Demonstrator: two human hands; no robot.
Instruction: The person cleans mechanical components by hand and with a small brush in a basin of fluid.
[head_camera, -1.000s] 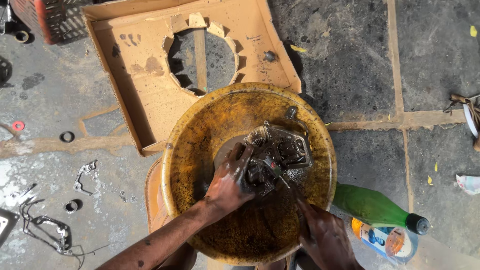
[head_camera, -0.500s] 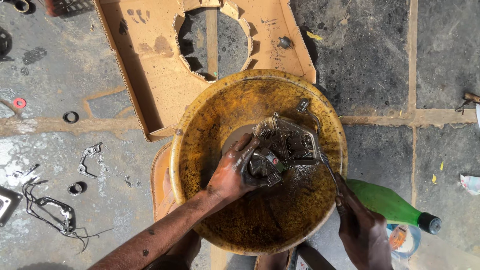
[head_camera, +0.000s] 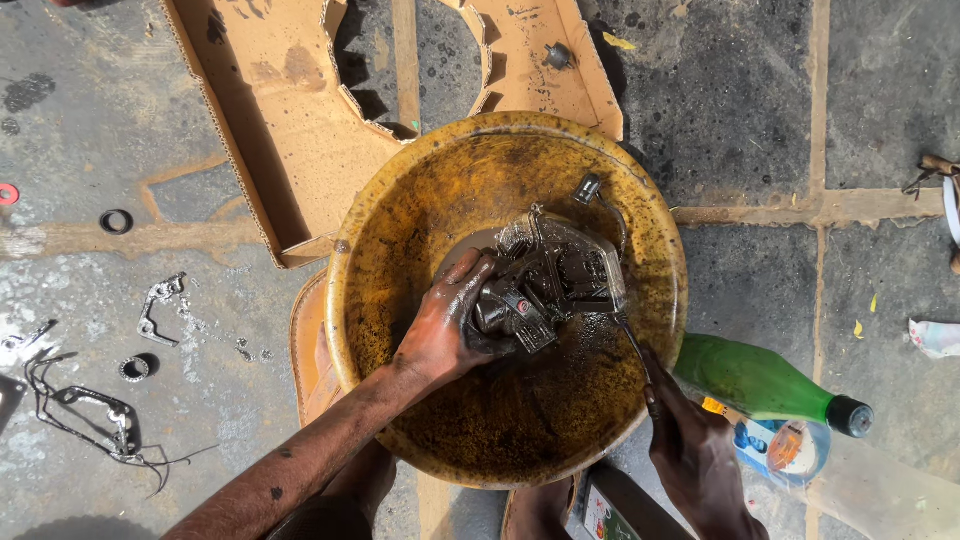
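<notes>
Hands (head_camera: 445, 335) steady greasy engine part (head_camera: 555, 275) in basin (head_camera: 400, 210)

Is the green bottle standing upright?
No, the green bottle lies on its side on the ground beside the yellow basin.

Outdoor repair spot on the ground, mechanic's work by the look of it. Stained stone paving (head_camera: 780, 120) for a floor, torn cardboard (head_camera: 290, 110) as a mat, a grimy yellow basin (head_camera: 400, 230) of dark oily liquid with a greasy engine part (head_camera: 555, 275) in it. Loose rings (head_camera: 116, 221), brackets (head_camera: 160, 305) and wire (head_camera: 90, 420) scattered about, green bottle (head_camera: 760, 385) nearby.
</notes>
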